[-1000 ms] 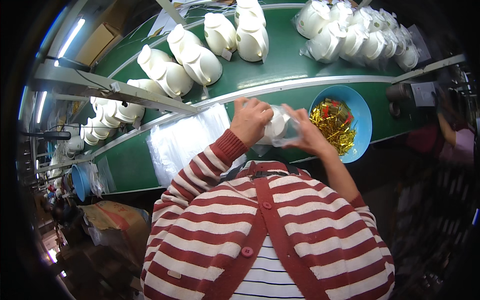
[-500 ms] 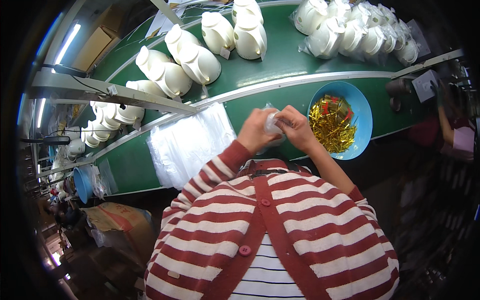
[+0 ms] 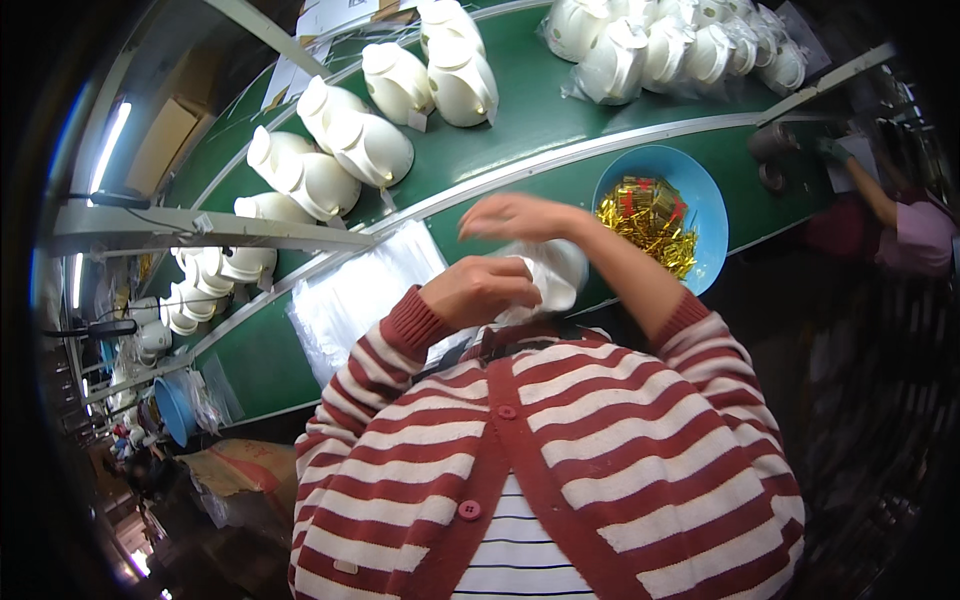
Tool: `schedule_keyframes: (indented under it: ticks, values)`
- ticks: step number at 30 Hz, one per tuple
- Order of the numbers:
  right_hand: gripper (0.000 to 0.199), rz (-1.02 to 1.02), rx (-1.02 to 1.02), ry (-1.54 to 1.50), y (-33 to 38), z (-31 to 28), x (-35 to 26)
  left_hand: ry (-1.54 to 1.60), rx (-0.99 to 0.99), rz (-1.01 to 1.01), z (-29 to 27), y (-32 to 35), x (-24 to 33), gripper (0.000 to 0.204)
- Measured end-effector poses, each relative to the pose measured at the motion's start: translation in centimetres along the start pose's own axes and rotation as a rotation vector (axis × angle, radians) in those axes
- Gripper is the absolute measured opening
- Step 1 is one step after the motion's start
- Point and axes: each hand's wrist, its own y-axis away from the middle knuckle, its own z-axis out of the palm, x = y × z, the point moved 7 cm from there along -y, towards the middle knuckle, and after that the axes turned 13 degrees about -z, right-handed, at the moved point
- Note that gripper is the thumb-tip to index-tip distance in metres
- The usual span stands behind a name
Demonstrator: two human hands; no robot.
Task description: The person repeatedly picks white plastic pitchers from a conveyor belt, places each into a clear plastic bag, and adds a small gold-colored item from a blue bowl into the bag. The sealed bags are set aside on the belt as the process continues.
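Note:
My left hand (image 3: 484, 288) is closed, its curled fingers at the gathered edge of a clear plastic bag (image 3: 575, 262). Inside the bag is a white rounded piece (image 3: 548, 285), partly hidden by my hands and sleeve. My right hand (image 3: 515, 217), slightly blurred, stretches leftward above the bag with extended fingers and nothing visible in it. Left of the hands lies a stack of flat clear bags (image 3: 365, 285). To the right, a blue basin (image 3: 712, 215) holds many loose gold twist ties (image 3: 650, 240) and red-banded bundles of them.
Cream jug-shaped pieces (image 3: 370, 150) stand in rows beyond the metal rail (image 3: 560, 160) on the green bench. Bagged ones (image 3: 690, 50) cluster at the far right. A grey metal beam (image 3: 200, 222) crosses the left side. A co-worker's arm (image 3: 868, 185) shows at the right.
My hands have parted: the right has moved left and opened above the bag, while the left has come lower and nearer my body. More of the bagged white piece shows. The view has shifted slightly.

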Motion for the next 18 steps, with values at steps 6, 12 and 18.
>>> schedule_keyframes:
  ticks: [6, 12, 18]
  values:
    - [0.05, 0.224, -0.26, -0.029, -0.6, 5.1, 7.6, 0.365, 0.28, -0.261, 0.3, 1.9, -3.8, 0.018]
    - [0.058, 0.371, 0.846, 0.055, 9.5, -4.6, 7.3, 0.958, 0.641, -0.665, 3.7, 1.9, -9.9, 0.012]
    - [0.04, 0.474, 0.417, -0.098, 16.4, 6.7, 1.5, 0.989, 0.753, -0.738, 3.8, 0.7, -11.4, 0.011]
